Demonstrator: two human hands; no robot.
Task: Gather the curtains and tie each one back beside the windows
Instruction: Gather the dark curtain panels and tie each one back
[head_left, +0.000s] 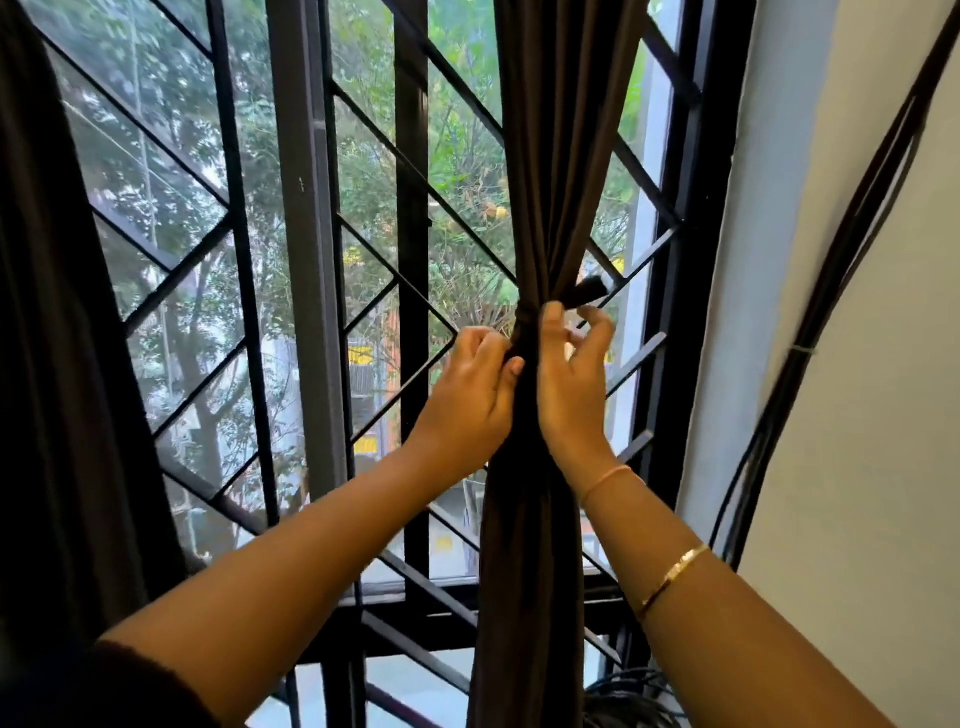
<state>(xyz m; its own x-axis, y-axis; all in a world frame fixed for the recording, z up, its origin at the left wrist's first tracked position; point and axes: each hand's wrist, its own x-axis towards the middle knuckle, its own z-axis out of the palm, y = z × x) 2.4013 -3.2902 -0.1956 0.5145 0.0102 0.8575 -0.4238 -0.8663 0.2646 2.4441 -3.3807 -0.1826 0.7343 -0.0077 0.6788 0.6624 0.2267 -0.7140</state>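
the gathered curtain (535, 208) hangs before the right window (670, 260), left hand (470, 387) pinching it just under the tie (525, 318), right hand (571, 379) thumbing the tie with fingers loose; the tie's free end probably wants pulling snug before either lets go.

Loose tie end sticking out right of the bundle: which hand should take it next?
Right hand, probably: its fingers curl just below the tie end, while the left hand is busy pinching the gathered curtain on the far side.
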